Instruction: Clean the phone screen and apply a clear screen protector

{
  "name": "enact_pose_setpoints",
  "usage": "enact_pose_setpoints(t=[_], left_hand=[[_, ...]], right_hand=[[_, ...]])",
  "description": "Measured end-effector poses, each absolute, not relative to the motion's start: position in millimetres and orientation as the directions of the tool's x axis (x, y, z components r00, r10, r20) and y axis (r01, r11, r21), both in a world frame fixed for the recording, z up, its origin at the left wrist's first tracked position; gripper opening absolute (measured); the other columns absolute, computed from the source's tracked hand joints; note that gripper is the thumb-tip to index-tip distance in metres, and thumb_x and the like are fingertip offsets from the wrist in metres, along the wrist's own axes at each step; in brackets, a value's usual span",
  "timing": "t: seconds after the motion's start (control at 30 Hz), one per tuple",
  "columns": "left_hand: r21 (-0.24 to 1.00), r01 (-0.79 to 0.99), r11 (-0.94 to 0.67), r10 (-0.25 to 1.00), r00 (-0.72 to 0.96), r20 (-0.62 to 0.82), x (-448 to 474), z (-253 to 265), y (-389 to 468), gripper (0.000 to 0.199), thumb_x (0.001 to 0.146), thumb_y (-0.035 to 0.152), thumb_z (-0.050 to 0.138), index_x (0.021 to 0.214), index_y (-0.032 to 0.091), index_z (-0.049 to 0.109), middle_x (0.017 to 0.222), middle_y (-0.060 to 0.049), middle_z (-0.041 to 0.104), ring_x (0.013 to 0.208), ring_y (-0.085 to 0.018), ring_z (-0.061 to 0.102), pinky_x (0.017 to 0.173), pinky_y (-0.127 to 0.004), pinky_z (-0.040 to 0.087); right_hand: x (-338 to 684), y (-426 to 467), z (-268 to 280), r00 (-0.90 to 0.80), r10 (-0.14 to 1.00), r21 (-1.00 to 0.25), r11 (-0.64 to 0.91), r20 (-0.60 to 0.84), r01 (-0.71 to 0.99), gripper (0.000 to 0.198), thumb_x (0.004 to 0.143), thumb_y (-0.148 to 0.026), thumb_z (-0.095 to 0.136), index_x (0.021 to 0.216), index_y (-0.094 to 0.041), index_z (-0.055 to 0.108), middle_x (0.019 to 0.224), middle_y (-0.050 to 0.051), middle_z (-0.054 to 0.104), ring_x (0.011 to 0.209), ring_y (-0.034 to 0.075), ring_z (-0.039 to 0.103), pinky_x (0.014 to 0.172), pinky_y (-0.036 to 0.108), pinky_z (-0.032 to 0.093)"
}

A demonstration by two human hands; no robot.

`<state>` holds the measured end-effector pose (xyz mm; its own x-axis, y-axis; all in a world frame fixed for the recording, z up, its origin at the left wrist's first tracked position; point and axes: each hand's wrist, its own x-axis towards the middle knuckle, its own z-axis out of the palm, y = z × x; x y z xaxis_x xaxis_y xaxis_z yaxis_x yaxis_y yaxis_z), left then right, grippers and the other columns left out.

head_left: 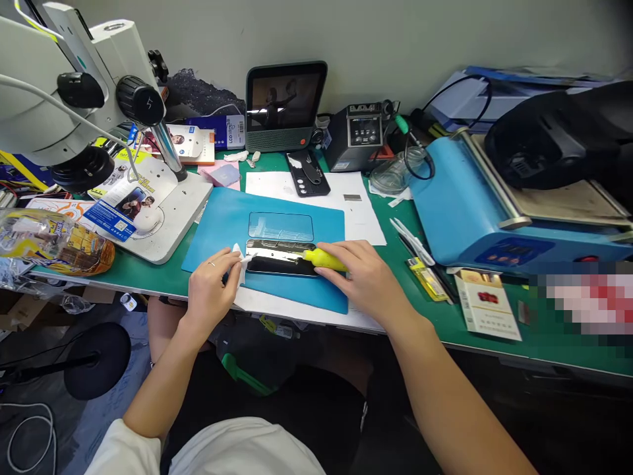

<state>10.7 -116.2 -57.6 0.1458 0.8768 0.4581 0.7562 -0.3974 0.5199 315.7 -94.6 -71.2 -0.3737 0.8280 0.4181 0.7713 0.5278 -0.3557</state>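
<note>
On the blue mat lies a black phone frame, with a shiny lighter strip along its upper half. Just above it, a clear glass panel with a dark border lies flat. My left hand pinches a white tissue at the frame's left end. At the right end my right hand has its fingers wrapped round a yellow tool, its narrow end directed left over the frame. Whether it is a handle or a small bottle I cannot make out.
A microscope stands at the left beside a bread bag. Behind are a smart display, a phone back and a soldering station. Tweezers and a blue machine are at the right.
</note>
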Motion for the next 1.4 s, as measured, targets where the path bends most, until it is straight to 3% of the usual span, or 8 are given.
enact_pose_setpoints(t=[0.4, 0.53, 0.67, 0.8, 0.87, 0.97, 1.17, 1.4], left_hand=[[0.493, 0.768, -0.409, 0.867, 0.159, 0.472, 25.9, -46.2, -108.0, 0.020, 0.103, 0.022, 0.056, 0.109, 0.022, 0.075, 0.115, -0.005, 0.080, 0.123, -0.027, 0.072, 0.100, -0.040, 0.060], [0.437, 0.785, -0.439, 0.847, 0.198, 0.494, 35.2, -47.8, -95.9, 0.020, 0.103, 0.022, 0.055, 0.110, 0.022, 0.075, 0.115, -0.005, 0.081, 0.118, -0.026, 0.074, 0.098, -0.039, 0.060], [0.309, 0.838, -0.450, 0.830, 0.265, 0.490, 50.8, -54.9, -84.9, 0.024, 0.106, 0.026, 0.052, 0.110, 0.021, 0.075, 0.125, -0.008, 0.077, 0.112, -0.026, 0.076, 0.094, -0.039, 0.063], [0.161, 0.850, -0.502, 0.832, 0.424, 0.358, 68.7, -59.7, -89.8, 0.036, 0.110, 0.032, 0.043, 0.123, 0.014, 0.072, 0.145, -0.014, 0.065, 0.139, -0.031, 0.059, 0.117, -0.048, 0.048], [0.109, 0.851, -0.514, 0.839, 0.472, 0.271, 75.6, -60.3, -95.4, 0.048, 0.110, 0.040, 0.041, 0.138, 0.008, 0.062, 0.156, -0.019, 0.054, 0.150, -0.035, 0.046, 0.125, -0.053, 0.037], [0.093, 0.851, -0.517, 0.851, 0.500, 0.164, 82.5, -60.3, -99.6, 0.068, 0.110, 0.053, 0.036, 0.154, 0.002, 0.045, 0.165, -0.023, 0.038, 0.157, -0.037, 0.030, 0.127, -0.057, 0.031], [0.145, 0.816, -0.560, 0.829, 0.553, 0.085, 84.8, -58.3, -97.5, 0.082, 0.107, 0.064, 0.026, 0.161, 0.003, 0.033, 0.170, -0.022, 0.026, 0.160, -0.036, 0.021, 0.129, -0.056, 0.025], [0.178, 0.784, -0.594, 0.804, 0.586, 0.099, 79.7, -59.2, -103.7, 0.075, 0.109, 0.062, 0.026, 0.162, 0.009, 0.034, 0.169, -0.018, 0.031, 0.160, -0.032, 0.023, 0.130, -0.051, 0.026]], right_hand=[[338.8, -100.5, -80.3, -0.308, 0.847, -0.403, 0.488, 0.433, 0.774, 0.039, 0.100, -0.040, 0.060, 0.136, -0.023, 0.062, 0.116, 0.013, 0.074, 0.109, 0.034, 0.065, 0.094, 0.053, 0.055], [339.9, -101.3, -74.0, -0.202, 0.860, -0.477, 0.438, 0.468, 0.762, 0.036, 0.098, -0.041, 0.063, 0.129, -0.023, 0.064, 0.117, 0.012, 0.075, 0.109, 0.033, 0.068, 0.094, 0.051, 0.057], [340.0, -97.2, -67.9, 0.010, 0.891, -0.638, 0.317, 0.454, 0.702, 0.035, 0.092, -0.041, 0.069, 0.122, -0.024, 0.064, 0.115, 0.011, 0.075, 0.103, 0.030, 0.073, 0.086, 0.046, 0.062], [344.0, -91.2, -76.8, 0.199, 0.899, -0.795, 0.219, 0.390, 0.566, 0.041, 0.087, -0.043, 0.074, 0.120, -0.023, 0.061, 0.113, 0.010, 0.075, 0.102, 0.029, 0.075, 0.093, 0.049, 0.062], [346.9, -89.5, -84.2, 0.266, 0.901, -0.852, 0.178, 0.342, 0.492, 0.045, 0.085, -0.045, 0.076, 0.121, -0.024, 0.059, 0.114, 0.010, 0.074, 0.105, 0.029, 0.075, 0.096, 0.052, 0.062], [349.8, -89.0, -91.4, 0.309, 0.908, -0.904, 0.143, 0.281, 0.402, 0.049, 0.085, -0.046, 0.077, 0.123, -0.025, 0.057, 0.120, 0.012, 0.073, 0.111, 0.030, 0.074, 0.098, 0.054, 0.062], [349.2, -90.9, -93.8, 0.292, 0.920, -0.907, 0.128, 0.260, 0.402, 0.055, 0.087, -0.046, 0.076, 0.132, -0.024, 0.055, 0.130, 0.015, 0.070, 0.122, 0.032, 0.069, 0.104, 0.057, 0.058], [349.9, -95.7, -92.2, 0.228, 0.881, -0.818, 0.250, 0.414, 0.518, 0.078, 0.091, -0.048, 0.072, 0.156, -0.027, 0.036, 0.143, 0.020, 0.060, 0.139, 0.038, 0.057, 0.106, 0.060, 0.054]])
